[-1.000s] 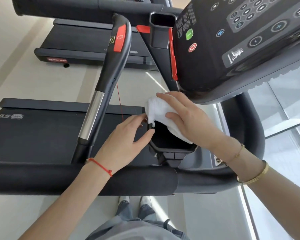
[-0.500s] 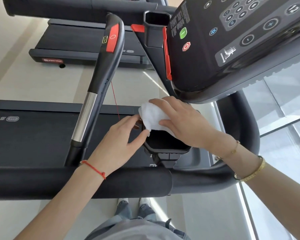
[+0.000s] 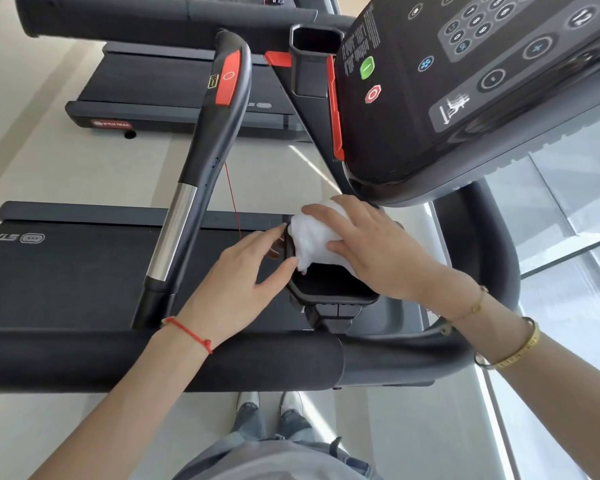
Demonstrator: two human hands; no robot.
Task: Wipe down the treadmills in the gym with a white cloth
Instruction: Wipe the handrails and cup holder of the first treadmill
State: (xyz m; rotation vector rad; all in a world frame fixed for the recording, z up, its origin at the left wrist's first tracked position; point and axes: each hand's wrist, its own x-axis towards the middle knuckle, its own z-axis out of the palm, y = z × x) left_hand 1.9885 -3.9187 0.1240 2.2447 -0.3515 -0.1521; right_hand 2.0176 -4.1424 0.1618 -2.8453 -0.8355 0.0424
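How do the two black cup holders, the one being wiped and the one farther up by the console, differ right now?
The near cup holder has the white cloth pressed on its rim by the right hand, with the left hand against its side; the far cup holder is bare and untouched. The near one appears larger. Both are black, angular and open-topped.

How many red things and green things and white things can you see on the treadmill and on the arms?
Red: 5: handle patch, stop button, side strip, thin cord, wrist string
Green: 1: start button
White: 1: cloth under the right hand
Total: 7
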